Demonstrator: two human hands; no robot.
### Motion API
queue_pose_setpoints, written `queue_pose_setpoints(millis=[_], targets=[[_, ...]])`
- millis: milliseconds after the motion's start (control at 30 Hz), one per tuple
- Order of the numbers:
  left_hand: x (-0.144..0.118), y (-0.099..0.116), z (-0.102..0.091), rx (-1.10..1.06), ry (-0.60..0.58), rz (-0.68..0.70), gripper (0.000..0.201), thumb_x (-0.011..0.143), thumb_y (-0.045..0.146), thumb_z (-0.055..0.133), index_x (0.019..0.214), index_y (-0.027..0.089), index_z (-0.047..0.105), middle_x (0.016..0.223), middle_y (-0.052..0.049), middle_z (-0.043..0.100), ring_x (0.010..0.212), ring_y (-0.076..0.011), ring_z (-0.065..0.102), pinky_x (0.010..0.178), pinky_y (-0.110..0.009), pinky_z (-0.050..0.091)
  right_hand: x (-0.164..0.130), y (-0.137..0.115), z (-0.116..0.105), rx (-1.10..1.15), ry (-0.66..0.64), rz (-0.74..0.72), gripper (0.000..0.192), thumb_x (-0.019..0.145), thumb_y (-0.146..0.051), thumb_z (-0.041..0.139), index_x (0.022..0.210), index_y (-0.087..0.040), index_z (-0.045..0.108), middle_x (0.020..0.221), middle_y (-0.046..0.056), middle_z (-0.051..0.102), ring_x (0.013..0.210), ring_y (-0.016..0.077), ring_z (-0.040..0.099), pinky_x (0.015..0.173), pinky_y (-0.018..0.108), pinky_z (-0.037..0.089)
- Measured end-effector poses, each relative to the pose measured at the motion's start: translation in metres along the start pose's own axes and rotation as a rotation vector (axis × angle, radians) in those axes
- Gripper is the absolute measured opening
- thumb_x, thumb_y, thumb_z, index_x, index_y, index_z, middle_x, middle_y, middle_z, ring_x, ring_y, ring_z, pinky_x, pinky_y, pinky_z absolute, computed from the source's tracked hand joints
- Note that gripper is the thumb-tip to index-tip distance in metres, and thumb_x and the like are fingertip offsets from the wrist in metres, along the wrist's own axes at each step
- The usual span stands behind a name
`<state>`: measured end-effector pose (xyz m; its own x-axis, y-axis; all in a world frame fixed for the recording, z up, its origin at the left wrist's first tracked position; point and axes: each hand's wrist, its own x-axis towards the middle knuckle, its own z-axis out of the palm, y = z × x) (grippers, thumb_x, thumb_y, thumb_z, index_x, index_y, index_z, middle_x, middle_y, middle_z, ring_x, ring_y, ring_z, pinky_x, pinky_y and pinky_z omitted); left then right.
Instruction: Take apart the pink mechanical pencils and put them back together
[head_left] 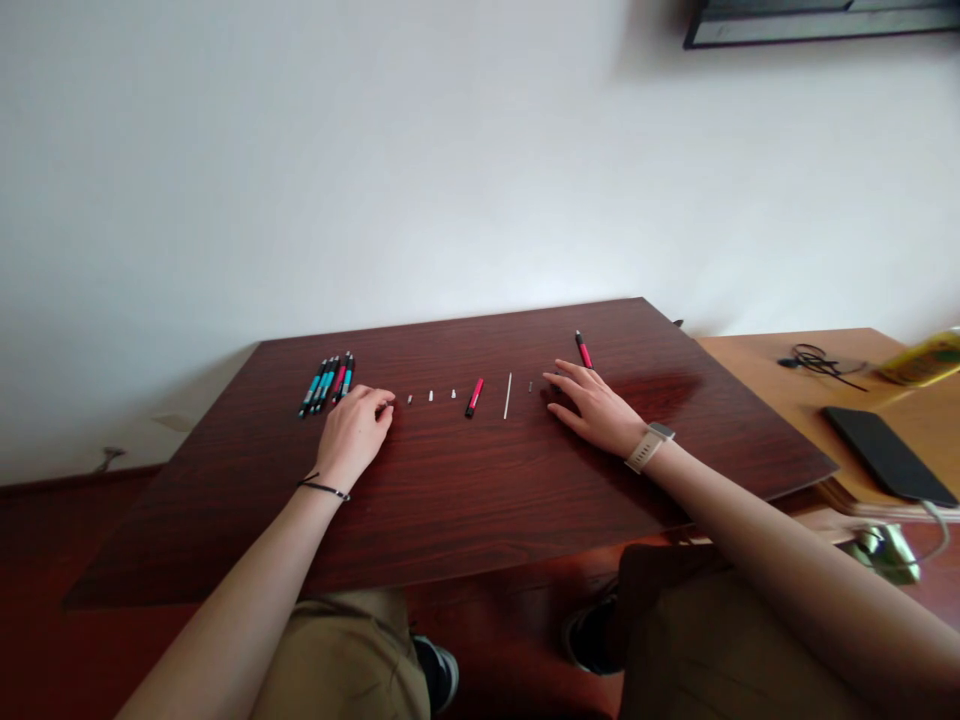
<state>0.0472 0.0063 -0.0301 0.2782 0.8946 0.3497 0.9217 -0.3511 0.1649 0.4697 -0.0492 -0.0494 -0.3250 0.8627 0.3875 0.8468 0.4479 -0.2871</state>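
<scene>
My left hand (351, 432) rests on the dark wooden board (465, 500), fingers curled loosely, holding nothing, just right of a bundle of several blue and red pens (328, 384). My right hand (592, 405) lies flat with fingers spread and holds nothing; a red pen (583, 349) lies just beyond its fingertips. Between the hands sits a row of pen parts: three small white pieces (431, 396), a red pen barrel (474, 397), a thin white refill (508, 395) and a tiny dark piece (530, 386).
A lighter wooden table (757, 365) stands at the right with a black phone (885, 453), a black cable (814, 361) and a yellow object (926, 358). A white wall rises behind. My knees and shoes show below the board's near edge.
</scene>
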Motion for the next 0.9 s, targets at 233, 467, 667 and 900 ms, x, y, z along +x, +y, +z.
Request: queue_pose_setpoints(millis=[233, 467, 667, 900], targets=[[-0.003, 0.014, -0.007, -0.125, 0.032, 0.020, 0.018, 0.100, 0.037, 0.065, 0.099, 0.024, 0.077, 0.106, -0.005, 0.074, 0.089, -0.0222, 0.073, 0.083, -0.034, 0.055, -0.004, 0.013, 0.009, -0.034, 0.021, 0.037, 0.045, 0.106, -0.043, 0.056, 0.142, -0.019, 0.067, 0.149, 0.018, 0.064, 0.140, 0.0351, 0.060, 0.120, 0.057, 0.049], [-0.008, 0.042, -0.012, -0.321, 0.063, 0.070, 0.020, 0.105, 0.039, 0.060, 0.107, 0.024, 0.072, 0.100, -0.003, 0.079, 0.090, -0.0213, 0.074, 0.084, -0.033, 0.054, -0.001, 0.011, 0.003, 0.057, 0.102, 0.086, 0.020, 0.104, -0.024, 0.056, 0.109, -0.022, 0.075, 0.113, 0.009, 0.079, 0.107, 0.0290, 0.072, 0.100, 0.048, 0.059], [-0.018, 0.080, -0.014, -0.606, 0.100, 0.040, 0.019, 0.099, 0.039, 0.069, 0.106, 0.023, 0.078, 0.110, -0.006, 0.082, 0.096, -0.0236, 0.077, 0.090, -0.037, 0.061, 0.002, -0.015, -0.005, 0.489, 0.179, 0.169, 0.022, 0.096, -0.030, 0.070, 0.117, -0.024, 0.071, 0.111, 0.007, 0.079, 0.096, 0.0238, 0.076, 0.090, 0.042, 0.064], [-0.030, 0.126, -0.001, -1.008, -0.103, -0.008, 0.018, 0.099, 0.036, 0.070, 0.110, 0.025, 0.079, 0.109, -0.005, 0.083, 0.099, -0.0236, 0.079, 0.093, -0.037, 0.064, 0.005, -0.067, 0.001, 0.743, 0.089, 0.044, 0.022, 0.099, -0.026, 0.067, 0.121, -0.024, 0.068, 0.119, 0.007, 0.077, 0.110, 0.0225, 0.075, 0.103, 0.042, 0.062]])
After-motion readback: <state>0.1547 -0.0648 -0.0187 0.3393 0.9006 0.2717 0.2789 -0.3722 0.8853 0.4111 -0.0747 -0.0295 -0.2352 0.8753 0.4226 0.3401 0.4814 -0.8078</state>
